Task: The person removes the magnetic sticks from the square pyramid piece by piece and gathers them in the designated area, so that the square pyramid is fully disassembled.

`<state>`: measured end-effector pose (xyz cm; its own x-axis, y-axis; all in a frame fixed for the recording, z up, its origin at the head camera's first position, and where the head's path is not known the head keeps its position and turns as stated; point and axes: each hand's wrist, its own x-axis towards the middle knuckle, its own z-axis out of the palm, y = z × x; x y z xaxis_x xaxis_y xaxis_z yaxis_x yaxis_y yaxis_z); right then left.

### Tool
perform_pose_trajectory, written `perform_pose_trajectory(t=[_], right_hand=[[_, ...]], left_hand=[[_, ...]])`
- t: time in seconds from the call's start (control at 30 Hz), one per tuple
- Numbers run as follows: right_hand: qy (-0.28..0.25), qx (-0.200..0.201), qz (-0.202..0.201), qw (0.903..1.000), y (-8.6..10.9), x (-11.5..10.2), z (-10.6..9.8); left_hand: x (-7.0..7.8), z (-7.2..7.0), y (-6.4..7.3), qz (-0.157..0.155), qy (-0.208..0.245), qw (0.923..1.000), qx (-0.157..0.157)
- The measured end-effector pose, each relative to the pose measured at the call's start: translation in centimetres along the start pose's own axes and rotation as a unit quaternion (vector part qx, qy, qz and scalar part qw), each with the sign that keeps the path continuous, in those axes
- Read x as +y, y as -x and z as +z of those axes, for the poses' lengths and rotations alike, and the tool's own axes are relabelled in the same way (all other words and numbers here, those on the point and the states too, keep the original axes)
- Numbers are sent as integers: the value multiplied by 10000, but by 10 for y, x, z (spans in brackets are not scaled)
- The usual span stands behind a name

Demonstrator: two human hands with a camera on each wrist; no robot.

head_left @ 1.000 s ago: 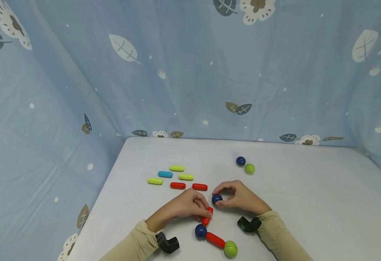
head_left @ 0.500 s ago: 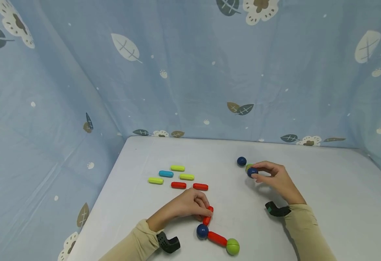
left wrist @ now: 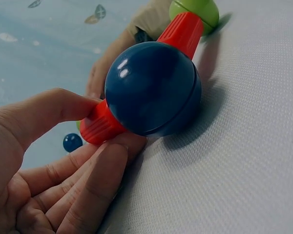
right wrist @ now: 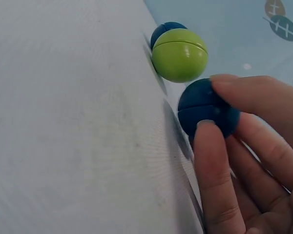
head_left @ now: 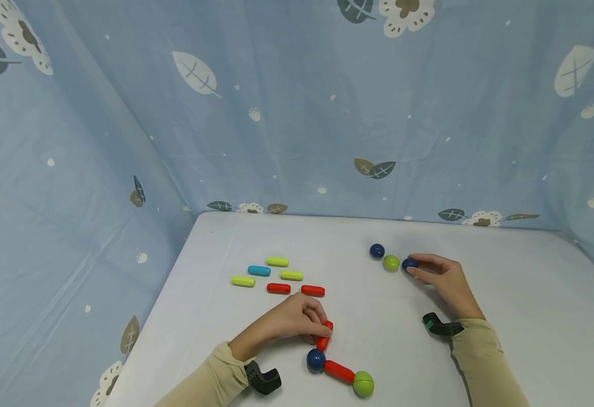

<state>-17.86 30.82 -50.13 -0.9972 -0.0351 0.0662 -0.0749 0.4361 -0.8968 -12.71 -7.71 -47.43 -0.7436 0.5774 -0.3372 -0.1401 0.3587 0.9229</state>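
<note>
My left hand (head_left: 297,319) pinches a red rod (head_left: 324,342) between thumb and fingers. One end of that rod meets a dark blue ball (head_left: 316,360), which joins a second red rod (head_left: 339,372) ending in a green ball (head_left: 363,384). In the left wrist view the blue ball (left wrist: 154,90) fills the middle, close over the white cloth. My right hand (head_left: 441,280) pinches another dark blue ball (right wrist: 207,107) at the right of the table, just right of a loose green ball (head_left: 391,263). Behind that green ball lies a further blue ball (head_left: 377,251).
Left of centre lie loose rods: a blue one (head_left: 259,271), several yellow-green ones (head_left: 291,275) and two red ones (head_left: 278,288). A white cloth (head_left: 505,294) covers the table. Patterned blue curtain (head_left: 297,113) hangs behind and on the sides.
My right hand has carried its blue ball from beside the left hand back and right, past the loose green ball. The left hand stays on the red rod.
</note>
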Motion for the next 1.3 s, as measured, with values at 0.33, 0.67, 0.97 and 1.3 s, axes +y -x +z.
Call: perform_pose_trajectory(t=[0.33,0.67,0.97,1.3], right_hand=[[253,-76,74,9996,-1,2,2],[383,-88,33,9992,0,2,2],[138,73,101,9998,3,0,2],[-770,1117,-315,9903,3,-23,8]], left_hand=[[-2,1,-1,-33,-15,10000,20],[-1,2,0,46,26,10000,17],[-3,3,-2,163,28,9999,10],[15,10,5,2306,-1502,9575,865]])
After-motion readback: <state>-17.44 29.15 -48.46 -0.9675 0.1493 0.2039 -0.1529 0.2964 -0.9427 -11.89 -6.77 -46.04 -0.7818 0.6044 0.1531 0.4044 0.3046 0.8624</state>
